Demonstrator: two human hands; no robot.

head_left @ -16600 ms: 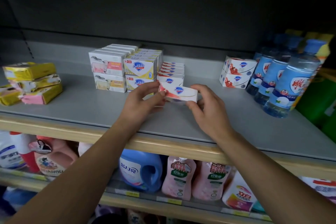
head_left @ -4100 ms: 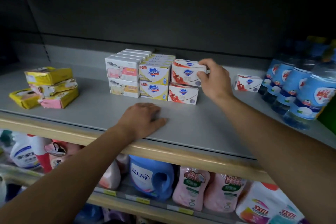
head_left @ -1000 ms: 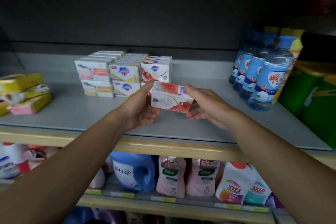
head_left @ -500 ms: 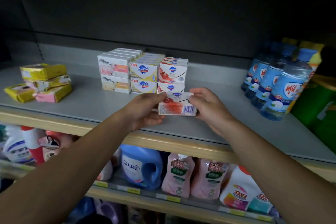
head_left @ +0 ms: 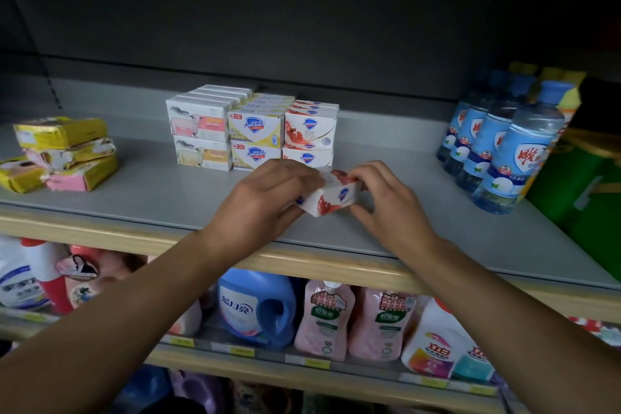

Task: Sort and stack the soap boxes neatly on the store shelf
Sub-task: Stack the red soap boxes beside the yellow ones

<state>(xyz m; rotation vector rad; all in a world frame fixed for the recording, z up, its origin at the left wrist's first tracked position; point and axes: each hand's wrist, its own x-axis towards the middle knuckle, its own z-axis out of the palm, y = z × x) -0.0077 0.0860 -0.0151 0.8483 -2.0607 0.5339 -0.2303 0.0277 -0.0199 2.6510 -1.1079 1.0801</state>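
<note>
Both hands hold one white and red soap box [head_left: 331,197] tilted just above the grey shelf [head_left: 151,191]. My left hand [head_left: 268,198] grips its left end with fingers curled over the top. My right hand [head_left: 386,202] pinches its right end. Behind it stand three neat two-high stacks: white and pink boxes [head_left: 198,134], yellow-shield boxes [head_left: 255,138] and red-patterned boxes [head_left: 311,131]. The lower red box is partly hidden by my hands.
Yellow and pink wrapped soap bars [head_left: 64,153] lie piled at the shelf's left. Blue-capped bottles [head_left: 510,151] stand in a row at the right, with green packs [head_left: 584,185] beyond. Detergent jugs and pouches [head_left: 322,319] fill the shelf below.
The box has turned in my hands from flat with its barcode facing me to tilted on an edge. The stacks have not moved.
</note>
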